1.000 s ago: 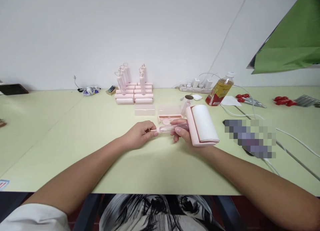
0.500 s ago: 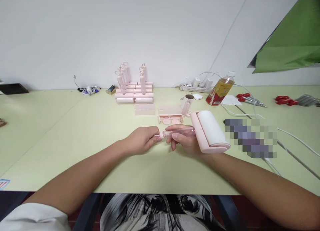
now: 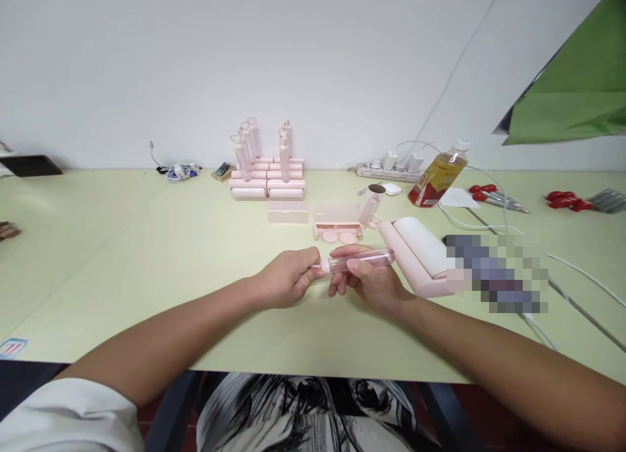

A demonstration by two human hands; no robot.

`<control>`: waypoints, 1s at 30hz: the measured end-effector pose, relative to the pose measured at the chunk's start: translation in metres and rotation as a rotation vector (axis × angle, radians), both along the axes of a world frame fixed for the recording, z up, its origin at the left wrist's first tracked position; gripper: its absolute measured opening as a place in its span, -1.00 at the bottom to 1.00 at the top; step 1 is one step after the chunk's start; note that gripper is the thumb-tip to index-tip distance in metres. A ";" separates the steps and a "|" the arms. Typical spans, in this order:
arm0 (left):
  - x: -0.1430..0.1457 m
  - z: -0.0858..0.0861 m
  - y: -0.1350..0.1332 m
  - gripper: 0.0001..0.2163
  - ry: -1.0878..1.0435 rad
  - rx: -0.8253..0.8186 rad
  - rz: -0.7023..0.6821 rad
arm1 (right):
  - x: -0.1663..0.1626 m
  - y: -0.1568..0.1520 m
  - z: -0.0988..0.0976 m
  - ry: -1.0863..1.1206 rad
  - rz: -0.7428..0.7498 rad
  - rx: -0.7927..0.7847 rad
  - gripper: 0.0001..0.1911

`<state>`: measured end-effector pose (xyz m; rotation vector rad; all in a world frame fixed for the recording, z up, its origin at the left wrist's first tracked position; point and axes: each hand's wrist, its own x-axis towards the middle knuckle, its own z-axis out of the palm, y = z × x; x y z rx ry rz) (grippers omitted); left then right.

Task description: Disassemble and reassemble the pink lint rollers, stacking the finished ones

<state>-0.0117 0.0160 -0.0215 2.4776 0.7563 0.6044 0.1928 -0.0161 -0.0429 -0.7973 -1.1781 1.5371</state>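
A pink lint roller with a white roll (image 3: 419, 246) is held low over the table, its head pointing right. My right hand (image 3: 374, 284) is closed around its clear pink handle (image 3: 374, 257), thumb on the near side. My left hand (image 3: 292, 279) pinches the pale pink end cap (image 3: 325, 265) at the handle's left end; its fingers hide most of the tip. Just beyond my hands lies an open pink case part (image 3: 338, 230) with two round discs. A loose clear handle (image 3: 370, 207) with a dark open end stands tilted behind it, and a translucent pink cover (image 3: 287, 212) lies to the left.
Finished-looking lint rollers (image 3: 268, 186) stand in two rows by the wall. To the right are a tilted drink bottle (image 3: 437, 179), a power strip (image 3: 386, 172), red-handled tools (image 3: 567, 200), white cables and a pixelated object (image 3: 491, 272). A coiled cable (image 3: 180, 172) sits back left.
The lint roller has turned a little about its handle, so its head now lies flatter. Both hands keep their grip. The whole view has shifted slightly.
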 end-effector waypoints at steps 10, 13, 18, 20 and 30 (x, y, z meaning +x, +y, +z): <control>0.008 -0.019 -0.005 -0.75 -0.307 -0.169 -0.062 | -0.006 -0.007 0.003 0.017 -0.006 0.005 -0.63; 0.010 -0.019 -0.006 -0.71 -0.270 -0.249 -0.062 | -0.005 -0.004 0.005 0.012 -0.003 -0.004 -0.63; 0.007 -0.007 0.014 -0.63 -0.070 -0.091 -0.042 | 0.002 0.009 0.019 -0.273 -0.133 0.087 -0.65; -0.001 -0.004 0.031 -0.59 0.019 0.065 -0.074 | 0.004 0.011 0.024 -0.409 -0.212 0.184 -0.72; -0.036 -0.012 0.086 -0.45 0.352 0.267 0.508 | 0.007 0.007 0.014 -0.622 -0.103 0.015 -0.74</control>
